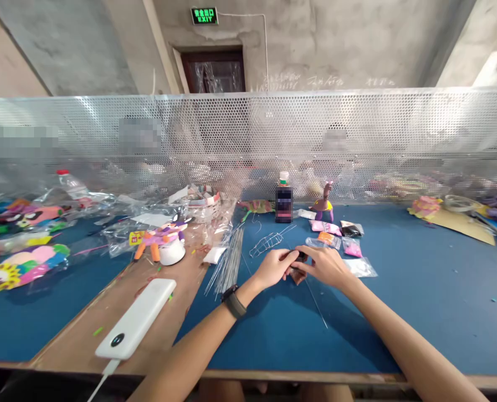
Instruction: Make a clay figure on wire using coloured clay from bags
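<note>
My left hand [274,267] and my right hand [327,265] meet over the blue mat, fingers pinched around a small dark brown packet [298,277]. Fingers cover much of it, and its contents are hard to make out. A thin wire [317,306] lies below my hands. Just beyond them is a bent wire frame [269,242]. To the left rests a bundle of straight wires [230,259]. Close to my right hand are small packets: a pink one [326,227], a black one [351,228], an orange one [326,238] and a white one [360,267].
A dark bottle [284,202] and a clay figure [324,205] stand before the perforated metal screen [248,123]. Leftward are a white power bank [137,318] with a cable, an orange-and-purple figure [158,239] and a colourful caterpillar-like piece [30,267]. Cardboard [466,224] lies far right.
</note>
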A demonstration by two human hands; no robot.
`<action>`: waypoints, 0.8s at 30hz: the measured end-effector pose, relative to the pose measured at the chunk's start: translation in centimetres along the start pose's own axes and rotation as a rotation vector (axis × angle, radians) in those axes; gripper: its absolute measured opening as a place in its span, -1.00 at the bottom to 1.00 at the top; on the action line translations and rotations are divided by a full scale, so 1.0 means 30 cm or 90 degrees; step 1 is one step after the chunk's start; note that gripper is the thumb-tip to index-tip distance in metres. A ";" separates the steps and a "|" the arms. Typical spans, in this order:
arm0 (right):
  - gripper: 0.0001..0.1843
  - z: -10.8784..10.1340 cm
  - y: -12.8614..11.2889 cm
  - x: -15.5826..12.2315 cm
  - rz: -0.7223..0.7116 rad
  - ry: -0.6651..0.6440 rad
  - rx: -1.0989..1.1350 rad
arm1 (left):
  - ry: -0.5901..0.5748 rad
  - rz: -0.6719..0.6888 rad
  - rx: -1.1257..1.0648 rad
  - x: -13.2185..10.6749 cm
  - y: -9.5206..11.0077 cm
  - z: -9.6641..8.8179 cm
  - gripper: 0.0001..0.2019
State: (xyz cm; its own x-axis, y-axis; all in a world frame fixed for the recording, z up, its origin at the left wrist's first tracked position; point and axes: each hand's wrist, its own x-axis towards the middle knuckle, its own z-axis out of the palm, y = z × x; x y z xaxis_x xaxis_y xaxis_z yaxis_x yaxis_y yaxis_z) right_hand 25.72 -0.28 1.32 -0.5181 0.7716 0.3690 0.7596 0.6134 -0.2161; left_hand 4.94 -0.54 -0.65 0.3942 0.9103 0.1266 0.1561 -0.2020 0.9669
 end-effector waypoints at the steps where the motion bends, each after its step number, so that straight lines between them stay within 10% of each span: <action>1: -0.60 0.002 0.012 0.003 -0.012 0.005 0.001 | 0.003 0.012 0.016 0.004 0.000 -0.011 -0.43; 8: -0.62 0.020 0.068 0.013 0.006 0.088 0.184 | 0.180 -0.020 -0.110 0.046 -0.031 -0.079 -0.51; 11: -0.30 0.053 0.016 0.000 0.075 0.062 0.385 | 0.257 -0.037 -0.204 0.045 -0.027 -0.077 -0.49; 16: 0.02 0.103 -0.054 -0.020 0.050 -0.079 0.493 | 0.096 -0.013 -0.207 0.016 -0.010 0.003 -0.46; 24: -0.44 0.055 -0.008 -0.007 0.092 -0.019 0.180 | -0.054 -0.007 -0.181 -0.016 0.000 0.044 -0.28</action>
State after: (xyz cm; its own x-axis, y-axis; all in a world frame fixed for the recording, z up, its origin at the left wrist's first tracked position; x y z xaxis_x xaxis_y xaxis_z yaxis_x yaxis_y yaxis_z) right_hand 24.98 -0.31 -0.19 -0.4276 0.8559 0.2907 0.6885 0.5168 -0.5088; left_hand 5.94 -1.44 -1.00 0.4703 0.8759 0.1078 -0.0941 -0.0717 0.9930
